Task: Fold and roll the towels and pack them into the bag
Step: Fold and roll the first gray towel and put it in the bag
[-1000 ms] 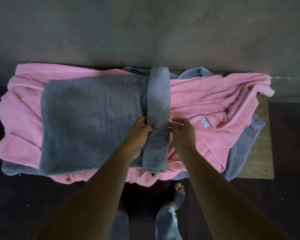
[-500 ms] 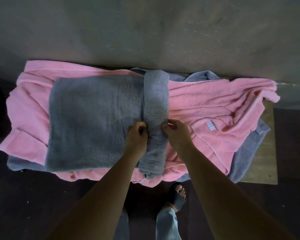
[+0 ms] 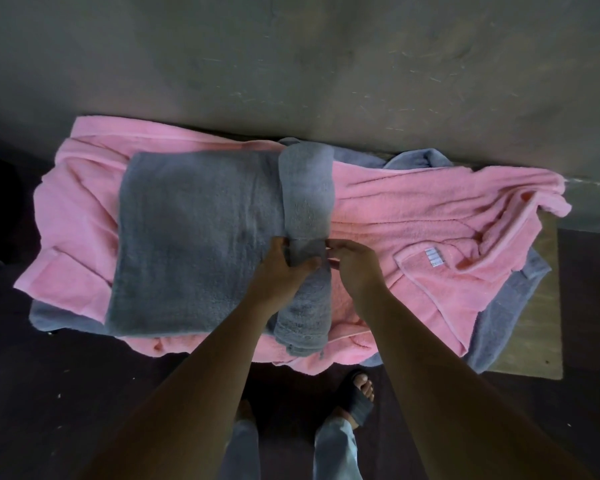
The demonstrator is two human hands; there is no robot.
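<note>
Evidently soft and floppy: the half-rolled grey terry towel [image 3: 205,237] lies on the pink terry towel [image 3: 413,220]; my left hand [image 3: 278,271] and right hand [image 3: 355,265] pinch the roll's middle, where I'd hold.

A scuffed grey-green plaster wall [image 3: 326,64] rises behind a pale wooden bench [image 3: 538,341], whose right end shows bare. The floor [image 3: 49,410] is dark, the light dim.

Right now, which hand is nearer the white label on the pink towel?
Right. The right hand lies between the grey towel roll and the white label; the left hand grips the roll's far side.
</note>
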